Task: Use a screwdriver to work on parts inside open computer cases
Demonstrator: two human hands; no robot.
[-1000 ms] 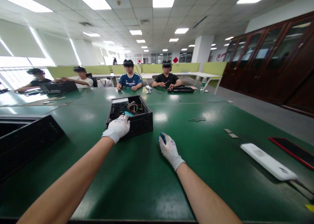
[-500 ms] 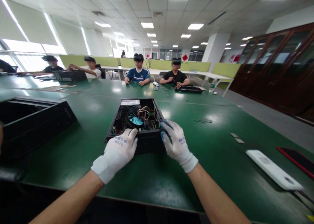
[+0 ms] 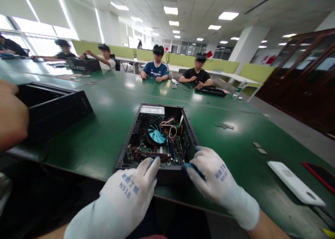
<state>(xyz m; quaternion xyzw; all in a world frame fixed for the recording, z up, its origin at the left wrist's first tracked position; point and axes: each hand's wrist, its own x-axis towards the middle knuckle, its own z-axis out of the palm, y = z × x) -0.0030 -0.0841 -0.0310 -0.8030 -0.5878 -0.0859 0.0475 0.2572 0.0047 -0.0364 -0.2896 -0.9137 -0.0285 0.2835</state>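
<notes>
Head view. The open computer case (image 3: 162,144) sits at 12 o'clock, directly in front of the wearer, with its near wall at the near edge of the green table (image 3: 110,110). With no lid in place, the blue cooling fan (image 3: 156,134) and loose wiring (image 3: 170,125) are exposed from above.

The left hand (image 3: 131,193), gloved, lies on the near wall at 11 o'clock with its fingers extended over the rim. The thumb is hidden, so it cannot be determined whether this hand clamps or only rests. The right hand (image 3: 213,179), gloved, is wrapped around the near-right corner at 1 o'clock, fingers closed on the wall. One hand towards each near corner likely keeps the case square and steady.

A second black chassis (image 3: 52,106) lies at 10 o'clock, with another person's hand (image 3: 12,117) just beside it. A white device (image 3: 295,183) lies at 3 o'clock, well apart.
</notes>
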